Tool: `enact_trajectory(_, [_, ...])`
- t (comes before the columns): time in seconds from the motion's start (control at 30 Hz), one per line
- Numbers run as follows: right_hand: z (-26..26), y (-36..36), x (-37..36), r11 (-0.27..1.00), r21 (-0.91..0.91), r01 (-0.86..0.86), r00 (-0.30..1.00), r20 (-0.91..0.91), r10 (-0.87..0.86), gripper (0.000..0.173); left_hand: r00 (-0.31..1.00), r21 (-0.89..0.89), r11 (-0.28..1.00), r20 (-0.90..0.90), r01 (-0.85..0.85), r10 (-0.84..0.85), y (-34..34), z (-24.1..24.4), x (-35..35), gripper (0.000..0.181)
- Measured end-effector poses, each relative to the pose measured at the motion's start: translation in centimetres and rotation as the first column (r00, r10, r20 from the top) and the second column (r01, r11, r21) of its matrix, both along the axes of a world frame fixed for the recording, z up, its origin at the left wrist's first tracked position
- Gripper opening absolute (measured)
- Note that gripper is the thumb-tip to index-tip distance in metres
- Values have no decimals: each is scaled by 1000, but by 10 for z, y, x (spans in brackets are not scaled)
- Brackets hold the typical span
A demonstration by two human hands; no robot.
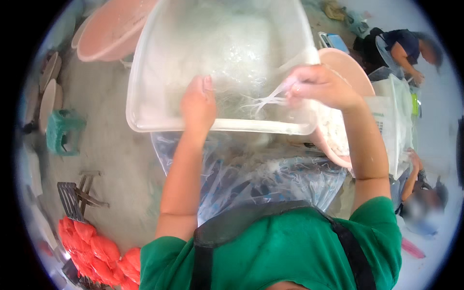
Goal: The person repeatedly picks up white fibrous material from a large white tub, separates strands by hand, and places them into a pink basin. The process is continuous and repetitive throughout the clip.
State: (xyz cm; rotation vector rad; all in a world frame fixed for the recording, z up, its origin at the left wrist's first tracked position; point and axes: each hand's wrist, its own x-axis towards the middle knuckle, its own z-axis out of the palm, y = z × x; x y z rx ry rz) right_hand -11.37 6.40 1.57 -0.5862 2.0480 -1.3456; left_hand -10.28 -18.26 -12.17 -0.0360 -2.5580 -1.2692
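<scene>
A large white plastic tub [261, 125] of water stands before me, its near rim close to my apron. My right hand [319, 87] is raised at the tub's right side, pinching a bunch of wet white strands [270, 99] that hang over the water. Over the near rim reaches my left hand [199, 103]; its thumb points up and its other fingers are mostly hidden, so whether it holds anything is unclear. More thin pale strands [228, 98] seem to float between the hands. A clear plastic apron [268, 177] covers my front below the tub.
A pink basin [349, 69] of white pieces [331, 127] sits right of the tub, beside white crates [395, 123]. Two people [406, 47] work at the right. Leftward are a pink tub [108, 32], a green stool [63, 132], a slatted seat [70, 201] and red bags [94, 250].
</scene>
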Motion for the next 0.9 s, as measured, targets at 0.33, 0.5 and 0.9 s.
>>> enact_trajectory(0.33, [80, 10, 71, 926, -280, 252, 868, -358, -345, 29, 781, 716, 604, 134, 349, -610, 65, 52, 34, 27])
enact_trajectory(0.5, [94, 28, 84, 854, -433, 289, 848, -298, -438, 29, 792, 725, 607, 143, 325, -594, 97, 59, 53, 27])
enact_trajectory(0.9, [97, 49, 99, 785, -570, 241, 871, -229, -434, 30, 847, 599, 706, 83, 379, -525, 119, 44, 57, 32])
